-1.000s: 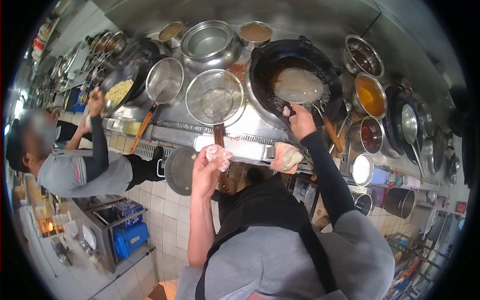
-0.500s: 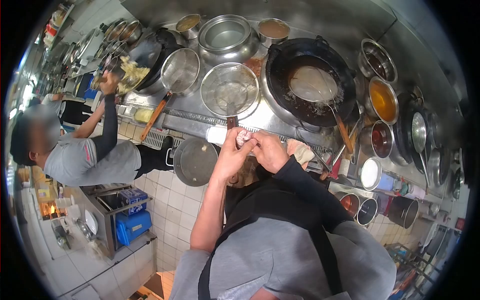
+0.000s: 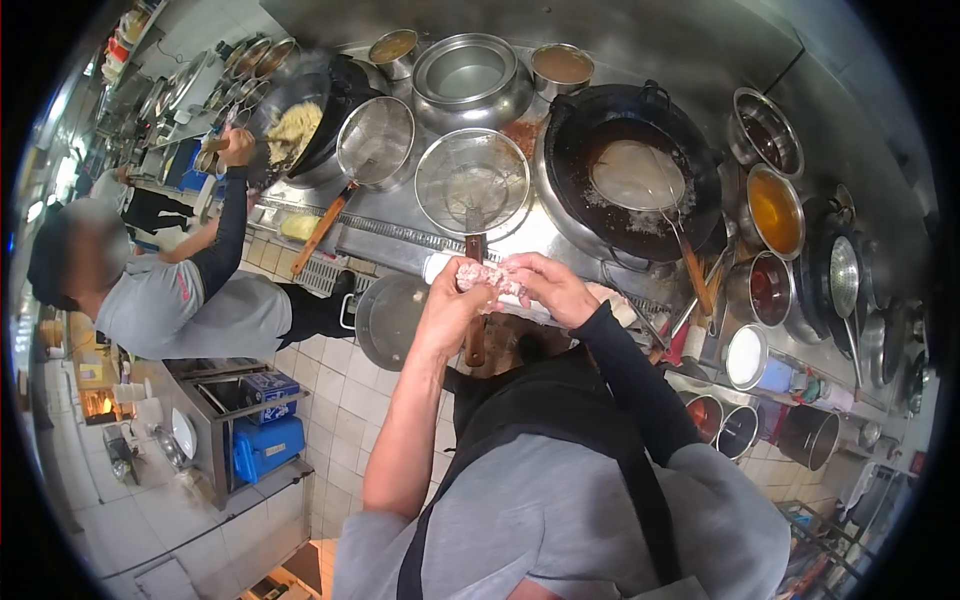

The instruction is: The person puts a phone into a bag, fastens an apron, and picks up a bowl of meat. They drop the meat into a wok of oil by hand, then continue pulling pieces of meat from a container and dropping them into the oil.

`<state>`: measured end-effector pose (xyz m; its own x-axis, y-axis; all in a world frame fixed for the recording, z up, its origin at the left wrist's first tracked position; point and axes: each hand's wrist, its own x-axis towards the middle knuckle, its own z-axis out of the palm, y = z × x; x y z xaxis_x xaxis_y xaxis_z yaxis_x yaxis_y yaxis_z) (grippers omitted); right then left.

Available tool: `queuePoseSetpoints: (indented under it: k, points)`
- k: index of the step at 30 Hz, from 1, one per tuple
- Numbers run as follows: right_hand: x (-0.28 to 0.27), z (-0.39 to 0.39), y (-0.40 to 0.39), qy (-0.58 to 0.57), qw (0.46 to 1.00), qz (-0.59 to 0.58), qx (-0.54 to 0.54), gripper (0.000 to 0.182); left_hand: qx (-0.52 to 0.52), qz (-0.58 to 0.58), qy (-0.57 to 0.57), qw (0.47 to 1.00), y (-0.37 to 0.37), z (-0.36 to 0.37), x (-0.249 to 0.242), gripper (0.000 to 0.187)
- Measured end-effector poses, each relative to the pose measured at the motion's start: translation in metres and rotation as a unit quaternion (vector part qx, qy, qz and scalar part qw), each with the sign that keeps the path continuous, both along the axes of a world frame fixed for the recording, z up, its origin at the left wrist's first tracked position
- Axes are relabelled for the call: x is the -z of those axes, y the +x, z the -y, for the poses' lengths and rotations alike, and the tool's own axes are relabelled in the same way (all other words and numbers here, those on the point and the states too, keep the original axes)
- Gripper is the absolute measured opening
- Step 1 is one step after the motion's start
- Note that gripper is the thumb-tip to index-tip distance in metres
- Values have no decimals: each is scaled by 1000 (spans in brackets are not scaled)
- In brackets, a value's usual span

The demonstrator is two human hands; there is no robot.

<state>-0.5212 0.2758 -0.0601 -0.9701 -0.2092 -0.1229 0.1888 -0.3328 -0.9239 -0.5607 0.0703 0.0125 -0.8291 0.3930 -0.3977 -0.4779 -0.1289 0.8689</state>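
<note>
Shaping step, apparently: your left hand [image 3: 450, 312] grasped the pink lump [image 3: 484, 281]; your right hand [image 3: 556, 287] pinched its edge. The next move likely required steady left fingers.

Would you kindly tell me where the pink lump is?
In the head view, the pink lump is near centre, between left hand and right hand, below a strainer.

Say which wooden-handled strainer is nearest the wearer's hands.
The middle strainer: its handle passes beneath the left hand. The left strainer and the right one, in the wok, lie apart from it and the right hand.
</note>
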Motion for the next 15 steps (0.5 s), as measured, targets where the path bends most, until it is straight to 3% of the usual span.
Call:
queuePoseSetpoints:
  k: [3,6,8,9,12,15]
  points:
    - [0,7,7,201,971,-121,40,47,-5,0,-12,1000,-1,-8,18,19]
    - [-15,13,11,302,938,-163,55,46,-16,16,-10,1000,-7,-13,44,20]
    - [5,1,7,360,916,-175,24,47,-26,27,-6,999,-6,-21,56,22]
    - [5,3,9,303,941,-147,35,40,-34,26,-9,999,-5,-25,55,23]
    - [4,2,11,284,957,-51,33,30,-62,12,-5,998,-7,-30,54,26]
    - [6,2,11,364,917,-112,120,22,-75,0,7,997,-11,-34,53,27]
